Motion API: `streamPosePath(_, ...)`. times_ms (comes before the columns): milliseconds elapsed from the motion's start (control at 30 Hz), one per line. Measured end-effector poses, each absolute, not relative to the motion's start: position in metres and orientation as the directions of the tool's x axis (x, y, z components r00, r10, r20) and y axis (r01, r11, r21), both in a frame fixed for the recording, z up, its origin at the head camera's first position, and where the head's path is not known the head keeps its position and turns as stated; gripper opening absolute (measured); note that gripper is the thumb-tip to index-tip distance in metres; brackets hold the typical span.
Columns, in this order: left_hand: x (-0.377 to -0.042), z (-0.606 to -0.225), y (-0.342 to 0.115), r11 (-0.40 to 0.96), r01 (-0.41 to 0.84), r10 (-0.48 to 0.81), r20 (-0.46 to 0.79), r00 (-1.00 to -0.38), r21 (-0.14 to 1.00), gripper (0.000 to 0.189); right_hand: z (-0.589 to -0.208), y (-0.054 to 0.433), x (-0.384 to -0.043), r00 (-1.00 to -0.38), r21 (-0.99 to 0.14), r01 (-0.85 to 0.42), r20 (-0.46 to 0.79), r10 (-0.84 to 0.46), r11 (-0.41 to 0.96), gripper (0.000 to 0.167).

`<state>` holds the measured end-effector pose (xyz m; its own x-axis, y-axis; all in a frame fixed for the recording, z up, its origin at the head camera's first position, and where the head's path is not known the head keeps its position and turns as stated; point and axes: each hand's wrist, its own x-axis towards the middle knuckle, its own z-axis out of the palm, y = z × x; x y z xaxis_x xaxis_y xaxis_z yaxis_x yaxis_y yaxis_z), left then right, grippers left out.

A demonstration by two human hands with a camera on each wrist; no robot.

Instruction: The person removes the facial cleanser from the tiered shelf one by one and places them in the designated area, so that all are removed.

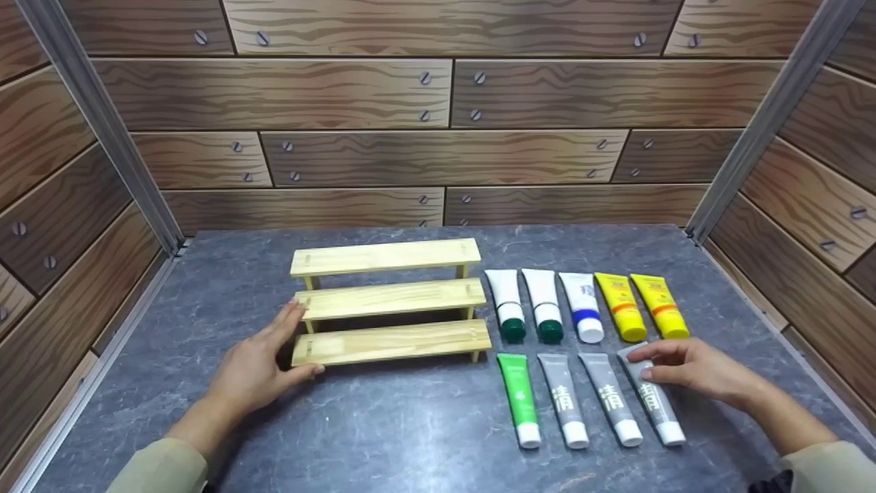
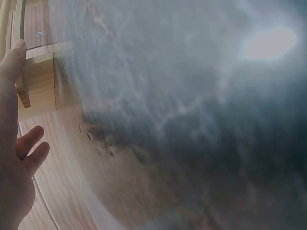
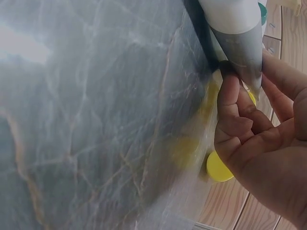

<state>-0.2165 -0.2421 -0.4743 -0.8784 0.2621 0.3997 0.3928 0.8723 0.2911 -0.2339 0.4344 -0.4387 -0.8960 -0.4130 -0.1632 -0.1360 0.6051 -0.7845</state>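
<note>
My left hand (image 1: 250, 370) is at the left end of a three-step wooden rack (image 1: 393, 299), thumb at the lowest step's front edge and fingers by the middle step. In the left wrist view one finger lies against the rack (image 2: 41, 86), and two others stand off it. My right hand (image 1: 712, 373) pinches the flat upper end of the rightmost grey squeeze tube (image 1: 658, 407), which has a white cap. The right wrist view shows this tube (image 3: 240, 52) between thumb and fingers. Left of it lie two matching grey tubes (image 1: 564, 400) (image 1: 611, 399) and a green tube (image 1: 520, 397).
Behind the grey tubes lies a row of two white tubes with green caps (image 1: 506, 305) (image 1: 543, 305), a white one with a blue band (image 1: 582, 306) and two yellow tubes (image 1: 621, 306) (image 1: 659, 305). Wood-patterned walls (image 1: 356, 157) enclose the grey marbled table (image 1: 383, 431).
</note>
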Motion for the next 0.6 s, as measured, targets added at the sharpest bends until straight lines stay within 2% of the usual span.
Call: streamPosePath(600, -0.2159, -0.4727, -0.2419, 0.871, 0.386, 0.259, 0.384, -0.886, 0.304, 0.101, -0.4376, 0.4375, -0.234, -0.913, -0.744, -0.123, -0.175, -0.369, 0.657, 0.04)
